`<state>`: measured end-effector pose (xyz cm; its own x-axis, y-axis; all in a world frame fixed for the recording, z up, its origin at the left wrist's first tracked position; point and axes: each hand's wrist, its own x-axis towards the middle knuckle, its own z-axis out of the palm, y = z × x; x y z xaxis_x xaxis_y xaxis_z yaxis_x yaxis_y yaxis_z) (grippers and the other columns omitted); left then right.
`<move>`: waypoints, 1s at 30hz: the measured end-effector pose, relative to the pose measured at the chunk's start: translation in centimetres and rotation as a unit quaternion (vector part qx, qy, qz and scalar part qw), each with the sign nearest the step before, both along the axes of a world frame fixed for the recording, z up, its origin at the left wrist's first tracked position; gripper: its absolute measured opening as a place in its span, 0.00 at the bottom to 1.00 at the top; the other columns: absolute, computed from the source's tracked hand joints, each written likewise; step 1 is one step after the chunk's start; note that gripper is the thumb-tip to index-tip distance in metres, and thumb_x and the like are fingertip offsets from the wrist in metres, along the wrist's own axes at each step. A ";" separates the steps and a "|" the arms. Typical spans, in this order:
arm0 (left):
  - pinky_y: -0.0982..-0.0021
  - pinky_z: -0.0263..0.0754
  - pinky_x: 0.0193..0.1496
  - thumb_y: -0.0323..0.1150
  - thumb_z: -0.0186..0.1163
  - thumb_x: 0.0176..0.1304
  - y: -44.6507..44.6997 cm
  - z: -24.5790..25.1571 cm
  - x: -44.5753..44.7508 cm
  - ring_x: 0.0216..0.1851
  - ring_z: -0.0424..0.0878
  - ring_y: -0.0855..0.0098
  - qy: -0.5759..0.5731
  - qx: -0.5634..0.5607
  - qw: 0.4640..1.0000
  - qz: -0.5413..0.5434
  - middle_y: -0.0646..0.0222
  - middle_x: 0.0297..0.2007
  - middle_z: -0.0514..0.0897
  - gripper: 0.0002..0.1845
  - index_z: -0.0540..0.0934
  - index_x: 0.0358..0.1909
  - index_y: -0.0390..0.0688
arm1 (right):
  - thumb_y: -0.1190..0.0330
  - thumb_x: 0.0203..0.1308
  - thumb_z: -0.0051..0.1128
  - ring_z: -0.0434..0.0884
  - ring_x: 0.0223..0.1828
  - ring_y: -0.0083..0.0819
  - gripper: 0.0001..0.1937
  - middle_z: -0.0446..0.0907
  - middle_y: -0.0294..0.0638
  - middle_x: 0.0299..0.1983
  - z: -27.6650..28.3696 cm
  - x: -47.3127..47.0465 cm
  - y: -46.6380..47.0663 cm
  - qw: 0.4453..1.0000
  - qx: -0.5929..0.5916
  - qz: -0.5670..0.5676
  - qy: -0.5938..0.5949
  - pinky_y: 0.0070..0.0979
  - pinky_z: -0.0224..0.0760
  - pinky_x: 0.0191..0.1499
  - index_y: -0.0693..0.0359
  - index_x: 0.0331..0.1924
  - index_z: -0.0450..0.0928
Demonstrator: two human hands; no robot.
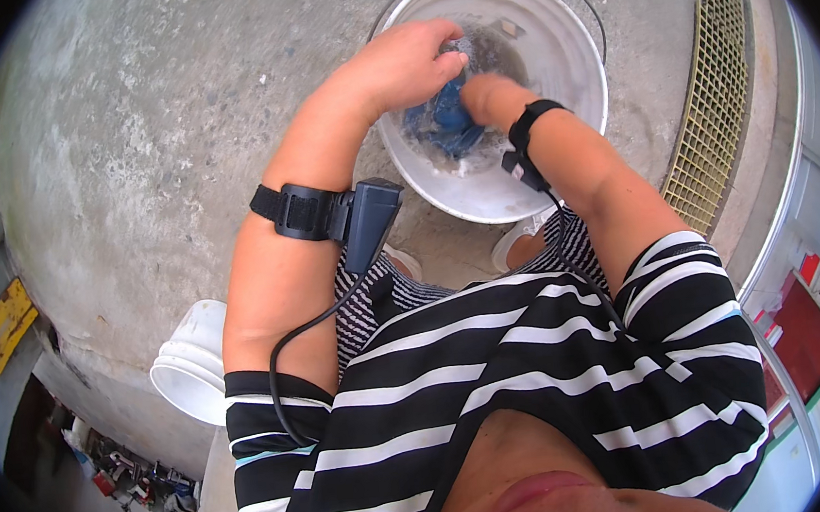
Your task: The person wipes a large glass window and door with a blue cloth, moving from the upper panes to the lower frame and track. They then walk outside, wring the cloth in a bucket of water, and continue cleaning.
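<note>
A white plastic bucket (557, 16) stands on the ground before me, with cloudy, foamy water in it. Wet blue cloth (452, 113) lies bunched in the water. My right hand (495, 98) is down inside the bucket, blurred, its fist closed on the cloth's edge; its fingertips are hidden. Over the bucket's left side is my left hand (426, 61), right above the cloth. Its thumb and forefinger are spread, while the other fingers are out of sight beneath the palm, so its hold cannot be made out.
A yellow grating (709, 83) runs along the right. At the left are a smaller white bucket (186, 371) and a yellow plate (6, 326). Assorted tools (137, 477) lie at lower left. Strapped to my left forearm is a black device (374, 222) with a cable.
</note>
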<state>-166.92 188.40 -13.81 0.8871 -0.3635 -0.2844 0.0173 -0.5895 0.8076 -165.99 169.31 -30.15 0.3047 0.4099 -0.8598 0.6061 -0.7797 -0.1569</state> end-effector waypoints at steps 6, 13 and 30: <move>0.63 0.74 0.50 0.45 0.55 0.64 -2.5 -1.3 -0.8 0.53 0.75 0.63 0.214 -0.152 0.945 0.197 0.57 0.56 0.74 0.31 0.64 0.63 0.37 | 0.66 0.50 0.54 0.82 0.37 0.33 0.15 0.83 0.41 0.38 3.7 3.8 -1.9 0.910 0.141 -0.380 0.090 0.28 0.74 0.39 0.61 0.41 0.81; 0.35 0.56 0.61 0.54 0.45 0.64 -6.3 -4.7 -2.2 0.71 0.50 0.52 0.438 -0.318 0.719 0.436 0.57 0.70 0.53 0.33 0.60 0.67 0.48 | 0.68 0.47 0.55 0.76 0.36 0.20 0.17 0.77 0.33 0.34 16.5 3.2 -4.1 0.657 0.458 -0.499 0.331 0.19 0.70 0.40 0.65 0.43 0.75; 0.57 0.67 0.58 0.29 0.50 0.61 -7.9 -5.5 -2.3 0.59 0.72 0.50 0.332 -0.153 0.785 0.500 0.44 0.58 0.72 0.27 0.64 0.62 0.33 | 0.67 0.62 0.45 0.80 0.45 0.49 0.15 0.81 0.55 0.42 -0.3 4.3 -5.5 0.923 0.208 -0.278 -0.168 0.38 0.70 0.49 0.66 0.48 0.74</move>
<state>-169.19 180.55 -19.35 0.4656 0.2777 -0.8403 0.8251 0.2071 0.5256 -161.64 163.78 -30.49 0.7877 0.3830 -0.4825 0.1989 -0.8994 -0.3892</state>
